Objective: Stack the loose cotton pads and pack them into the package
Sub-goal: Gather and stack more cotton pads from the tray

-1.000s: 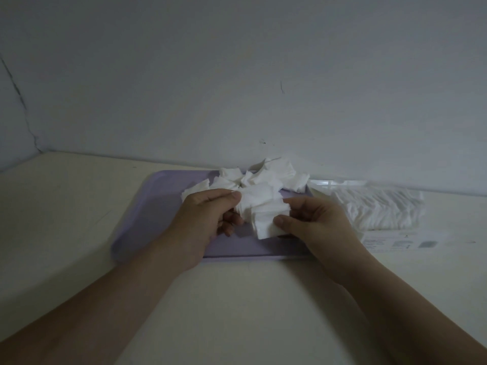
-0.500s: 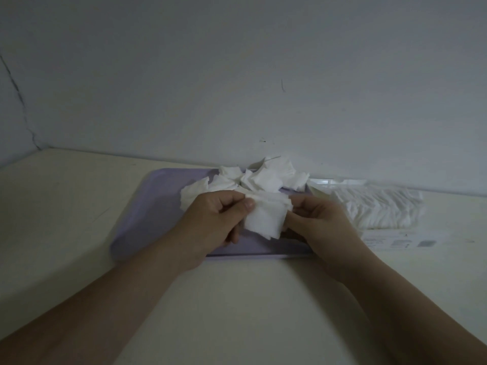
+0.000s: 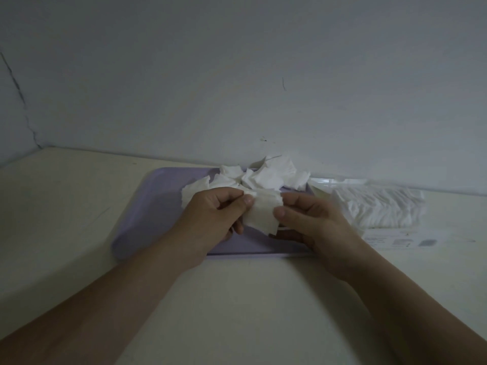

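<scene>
Loose white cotton pads (image 3: 266, 175) lie heaped at the far side of a lilac tray (image 3: 158, 206). Above the tray's near half I hold a small stack of cotton pads (image 3: 263, 214) between both hands. My left hand (image 3: 216, 214) pinches its upper left edge with thumb and fingers. My right hand (image 3: 311, 219) pinches its right edge, thumb on top. The clear plastic package (image 3: 379, 209), partly filled with white pads, lies on the table to the right of the tray.
The cream table (image 3: 237, 299) runs up to a pale wall (image 3: 237, 88) just behind the tray. A printed label flap (image 3: 411, 239) of the package lies flat in front of it.
The held stack has been lifted slightly and turned flatter between my hands. Both hands have shifted their pinch on its edges and stay over the tray.
</scene>
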{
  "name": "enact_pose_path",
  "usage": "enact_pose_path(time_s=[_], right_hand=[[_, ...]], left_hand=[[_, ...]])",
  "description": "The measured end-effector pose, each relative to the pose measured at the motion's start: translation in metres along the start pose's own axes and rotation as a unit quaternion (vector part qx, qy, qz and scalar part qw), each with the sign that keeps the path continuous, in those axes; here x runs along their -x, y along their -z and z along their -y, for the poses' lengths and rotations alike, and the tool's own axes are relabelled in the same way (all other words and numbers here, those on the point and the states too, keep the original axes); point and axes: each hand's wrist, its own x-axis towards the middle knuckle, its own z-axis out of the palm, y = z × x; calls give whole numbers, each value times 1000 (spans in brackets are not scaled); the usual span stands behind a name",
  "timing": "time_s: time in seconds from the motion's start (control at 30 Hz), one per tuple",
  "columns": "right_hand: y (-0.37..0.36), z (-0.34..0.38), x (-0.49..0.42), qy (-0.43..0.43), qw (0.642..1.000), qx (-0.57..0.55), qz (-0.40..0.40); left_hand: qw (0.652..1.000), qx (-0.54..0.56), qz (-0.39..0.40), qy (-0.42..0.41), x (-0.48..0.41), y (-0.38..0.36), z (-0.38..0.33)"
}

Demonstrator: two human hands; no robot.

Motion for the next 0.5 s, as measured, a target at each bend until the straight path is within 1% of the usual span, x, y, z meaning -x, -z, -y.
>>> enact_pose_path(time_s=[0.07, 0.13, 0.2, 0.27, 0.33, 0.4, 0.5], right_hand=[[-1, -4, -1, 21, 999, 43, -7], [0, -11, -3, 47, 990, 115, -58], [3, -17, -5, 59, 983, 152, -82], [4, -17, -5, 59, 980, 177, -77], [3, -16, -3, 62, 974, 210, -64], [1, -16, -3, 54, 965, 244, -76], [-3, -13, -3, 25, 961, 257, -103]], left_hand=[[1000, -16, 3, -8, 0, 0, 1], [999, -31, 5, -17, 1, -1, 1], [999, -46, 3, -27, 1, -2, 2], [995, -93, 8, -37, 0, -3, 9], [986, -146, 23, -70, 0, -5, 12], [979, -178, 17, -99, -1, -7, 14], [975, -200, 12, -99, -1, -9, 14]])
